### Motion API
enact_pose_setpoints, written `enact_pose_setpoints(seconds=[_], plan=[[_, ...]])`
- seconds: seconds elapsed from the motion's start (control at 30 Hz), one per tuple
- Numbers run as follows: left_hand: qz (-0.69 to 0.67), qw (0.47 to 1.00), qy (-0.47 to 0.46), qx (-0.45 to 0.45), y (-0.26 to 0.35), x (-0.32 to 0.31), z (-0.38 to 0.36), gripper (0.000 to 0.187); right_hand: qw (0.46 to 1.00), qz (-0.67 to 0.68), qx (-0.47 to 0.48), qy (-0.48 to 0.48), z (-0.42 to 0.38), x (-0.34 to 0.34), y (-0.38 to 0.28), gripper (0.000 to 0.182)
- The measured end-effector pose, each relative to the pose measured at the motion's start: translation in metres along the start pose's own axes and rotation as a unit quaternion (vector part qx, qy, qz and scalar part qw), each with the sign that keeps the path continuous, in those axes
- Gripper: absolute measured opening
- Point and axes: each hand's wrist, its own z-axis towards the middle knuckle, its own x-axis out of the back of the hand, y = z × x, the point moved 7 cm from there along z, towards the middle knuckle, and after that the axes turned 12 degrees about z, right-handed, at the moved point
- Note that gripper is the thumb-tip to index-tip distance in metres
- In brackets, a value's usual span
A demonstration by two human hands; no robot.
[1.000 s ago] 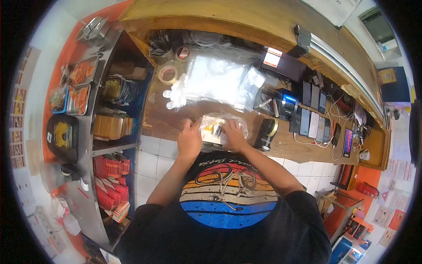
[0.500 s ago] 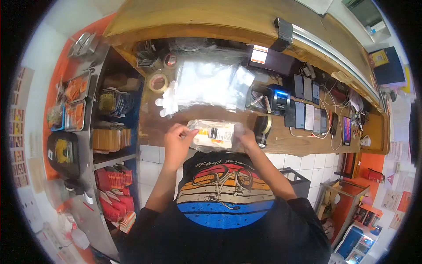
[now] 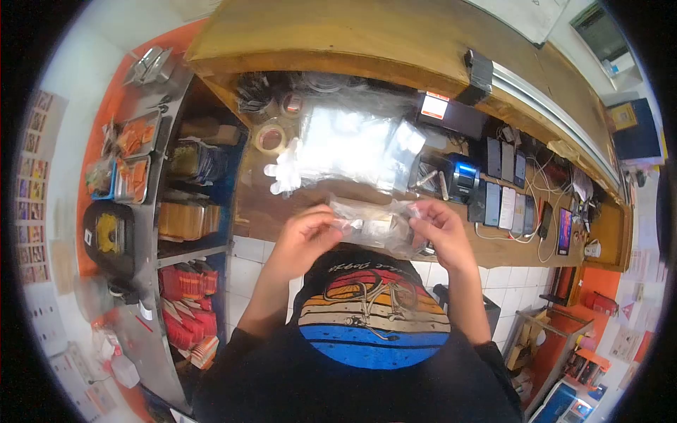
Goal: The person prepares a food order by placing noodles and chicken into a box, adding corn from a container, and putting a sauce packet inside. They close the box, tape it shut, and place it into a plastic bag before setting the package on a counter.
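A clear plastic bag with a pale, labelled packet inside (image 3: 379,227) is held in front of my chest, at the front edge of the wooden desk. My left hand (image 3: 307,236) pinches its left end between thumb and fingers. At the opposite end my right hand (image 3: 444,231) grips the crinkled plastic. Blur hides the label's print. Behind the bag lies a shiny stack of clear plastic bags (image 3: 349,144), with a white cut-out shape (image 3: 285,169) along its left side.
Rolls of tape (image 3: 270,138) sit at the desk's back left. To the right are a blue-lit label printer (image 3: 464,176), several phones (image 3: 508,201) and tangled cables. A steel shelf unit (image 3: 161,240) with stacked packets stands on the left. An overhead wooden shelf (image 3: 338,42) crosses above.
The bagged packet has turned and shifted slightly right. My right hand has risen and now grips the bag's right end. The view has shifted; the tape dispenser is mostly covered.
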Motion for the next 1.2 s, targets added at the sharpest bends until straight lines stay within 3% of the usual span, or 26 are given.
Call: enact_pose_setpoints(seconds=[0.03,0.1,0.13,0.17,0.27,0.37,0.47,0.57,0.67,0.73,0.77,0.83,0.9,0.93,0.97,1.03,1.13,1.17,1.2], plan=[[0.09,0.993,0.068,-0.022,-0.007,0.013,0.011,0.013,0.993,-0.103,-0.038,0.035,0.0,0.005,0.002,0.026],[0.159,0.954,0.216,0.131,-0.063,0.049,0.034,0.019,0.972,-0.213,0.018,0.097,0.006,0.025,0.001,0.029],[0.269,0.899,0.33,0.098,-0.092,0.071,0.046,0.024,0.955,-0.265,0.046,0.128,0.008,0.035,-0.002,0.031],[0.345,0.861,0.349,0.136,-0.128,0.086,0.055,0.024,0.963,-0.216,0.045,0.152,0.009,0.045,-0.003,0.031],[0.463,0.812,0.302,0.187,-0.238,0.101,0.071,0.023,0.969,-0.122,0.105,0.189,0.013,0.069,-0.011,0.029],[0.515,0.791,0.291,0.155,-0.227,0.099,0.073,0.019,0.967,-0.095,0.13,0.199,0.011,0.077,-0.022,0.022],[0.468,0.805,0.318,0.176,-0.213,0.1,0.068,0.014,0.961,-0.066,0.142,0.228,0.01,0.088,-0.019,0.018],[0.465,0.804,0.344,0.138,-0.178,0.102,0.065,0.009,0.951,-0.03,0.19,0.243,0.008,0.086,-0.02,0.015],[0.431,0.812,0.392,0.024,-0.101,0.09,0.06,0.009,0.933,-0.037,0.29,0.211,0.008,0.055,-0.037,0.018],[0.406,0.843,0.351,-0.029,-0.039,0.069,0.059,0.01,0.931,-0.069,0.33,0.141,0.01,0.013,-0.053,0.026],[0.392,0.857,0.329,-0.056,-0.01,0.056,0.057,0.011,0.917,-0.173,0.348,0.091,0.012,-0.015,-0.062,0.031],[0.351,0.903,0.227,-0.101,0.039,0.022,0.054,0.013,0.924,-0.195,0.328,-0.007,0.019,-0.064,-0.068,0.032],[0.326,0.92,0.17,-0.136,0.059,-0.002,0.054,0.017,0.907,-0.227,0.349,-0.064,0.034,-0.086,-0.06,0.03],[0.325,0.919,0.167,-0.149,0.064,-0.009,0.054,0.02,0.891,-0.247,0.372,-0.084,0.043,-0.086,-0.053,0.029],[0.324,0.918,0.166,-0.161,0.069,-0.015,0.056,0.022,0.897,-0.205,0.388,-0.043,0.053,-0.071,-0.051,0.028],[0.276,0.905,0.295,-0.128,0.05,-0.008,0.066,0.034,0.9,-0.119,0.417,0.036,0.067,-0.04,-0.049,0.026],[0.252,0.926,0.28,-0.02,-0.035,-0.011,0.084,0.034,0.873,-0.079,0.469,0.111,0.064,-0.024,-0.062,0.023],[0.196,0.95,0.241,0.018,-0.066,-0.015,0.087,0.029,0.878,-0.112,0.457,0.082,0.067,-0.028,-0.059,0.019],[0.138,0.969,0.199,0.055,-0.08,-0.019,0.09,0.023,0.907,-0.156,0.389,0.038,0.079,-0.029,-0.042,0.017]])
